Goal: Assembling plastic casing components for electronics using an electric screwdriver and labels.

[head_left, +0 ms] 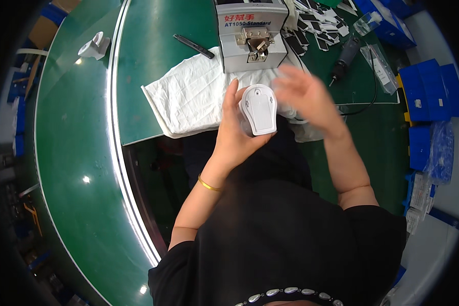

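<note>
A white plastic housing (260,113), rounded at the top and narrower toward its base, is held upright in my left hand (230,130). My thumb and fingers wrap round its sides, and its recessed face, with a small hole near the top, shows. Just to the right, my right hand (308,97) is raised and smeared by motion. Whether it holds anything cannot be made out. Beneath both hands a white cloth (183,97) covers the table edge. Beyond them stands a grey machine (252,46) with a metal fixture on its front.
A black pen-like tool (194,46) lies left of the machine. Another white plastic part (94,46) sits on the green surface at far left. To the right are a power screwdriver (346,58), a heap of black-and-white flat pieces (319,25) and several blue bins (426,92).
</note>
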Available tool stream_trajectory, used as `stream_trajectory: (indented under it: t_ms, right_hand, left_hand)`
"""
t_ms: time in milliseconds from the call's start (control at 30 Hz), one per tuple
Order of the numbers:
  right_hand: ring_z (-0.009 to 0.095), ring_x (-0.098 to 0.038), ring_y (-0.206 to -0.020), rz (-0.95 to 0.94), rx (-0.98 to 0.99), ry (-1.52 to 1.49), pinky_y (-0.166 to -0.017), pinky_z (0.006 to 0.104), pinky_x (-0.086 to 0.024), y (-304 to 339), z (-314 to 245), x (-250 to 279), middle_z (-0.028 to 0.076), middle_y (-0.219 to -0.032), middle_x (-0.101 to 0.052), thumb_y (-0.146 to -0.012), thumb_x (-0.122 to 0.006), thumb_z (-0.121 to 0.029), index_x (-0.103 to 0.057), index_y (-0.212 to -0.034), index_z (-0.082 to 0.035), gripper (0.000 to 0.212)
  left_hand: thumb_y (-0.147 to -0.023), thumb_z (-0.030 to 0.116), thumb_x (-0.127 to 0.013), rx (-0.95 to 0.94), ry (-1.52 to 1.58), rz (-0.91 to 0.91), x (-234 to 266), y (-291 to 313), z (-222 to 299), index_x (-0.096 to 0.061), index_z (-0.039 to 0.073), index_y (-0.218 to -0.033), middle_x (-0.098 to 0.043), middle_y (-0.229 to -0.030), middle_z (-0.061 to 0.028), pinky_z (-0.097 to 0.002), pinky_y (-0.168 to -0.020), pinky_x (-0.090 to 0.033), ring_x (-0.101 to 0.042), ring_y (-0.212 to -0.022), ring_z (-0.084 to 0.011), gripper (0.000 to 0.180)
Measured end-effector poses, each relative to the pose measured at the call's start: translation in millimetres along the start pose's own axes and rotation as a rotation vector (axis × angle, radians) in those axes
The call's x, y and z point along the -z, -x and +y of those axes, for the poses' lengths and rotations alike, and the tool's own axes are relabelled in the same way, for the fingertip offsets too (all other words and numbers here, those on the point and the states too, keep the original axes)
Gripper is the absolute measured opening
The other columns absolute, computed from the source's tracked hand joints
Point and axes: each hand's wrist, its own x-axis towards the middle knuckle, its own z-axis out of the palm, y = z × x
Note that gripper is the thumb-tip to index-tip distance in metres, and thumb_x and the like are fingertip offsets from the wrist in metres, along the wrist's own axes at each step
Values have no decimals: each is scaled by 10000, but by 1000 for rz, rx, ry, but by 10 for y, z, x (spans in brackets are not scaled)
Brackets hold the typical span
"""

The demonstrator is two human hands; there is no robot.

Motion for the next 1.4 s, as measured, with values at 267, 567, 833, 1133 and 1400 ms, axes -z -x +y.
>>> stream_trajectory:
  t_ms: [267,567,833,1133,1400]
  right_hand:
    - [285,-660,-971,862,-198,824,-849,401,-532,-850,163,2162,153,-1099,-666,-692,-852,-409,-563,-1258,3,758]
    - [249,-626,-930,335,21,-514,-866,398,-529,-636,197,2254,128,-1012,-617,-839,-658,-100,-475,-1289,100,526]
    - [252,-615,-930,169,651,-416,-953,434,-492,-635,-1028,418,156,-1015,-601,-899,-580,-15,-437,-1321,74,454]
    - [124,-601,-910,60,673,109,-790,273,-506,-691,-1420,-175,31,-985,-586,-747,-798,51,-508,-1175,-20,522]
    - [123,-578,-691,83,821,156,-643,251,-472,-1047,-1304,-341,18,-850,-584,-822,-761,-98,-525,-1120,-14,389]
  left_hand:
    - [-608,116,-940,-57,-365,88,-3,-48,-17,-77,71,-1565,-448,-1425,-269,-434,-1132,-355,-482,-1334,-345,1289]
    - [-583,80,-933,-82,-220,121,2,-45,-48,-171,28,-1536,-552,-1358,-225,-451,-1053,-431,-544,-1255,-380,1221]
    - [-571,81,-942,-43,-218,118,29,-31,-30,-161,21,-1541,-545,-1378,-211,-444,-1056,-433,-547,-1251,-379,1246]
    - [-573,107,-944,-68,-256,109,44,-11,-90,-156,42,-1549,-522,-1419,-201,-459,-1062,-424,-511,-1284,-400,1256]
    - [-574,113,-942,-81,-265,113,8,-20,-117,-126,42,-1557,-516,-1429,-204,-465,-1055,-430,-509,-1286,-409,1280]
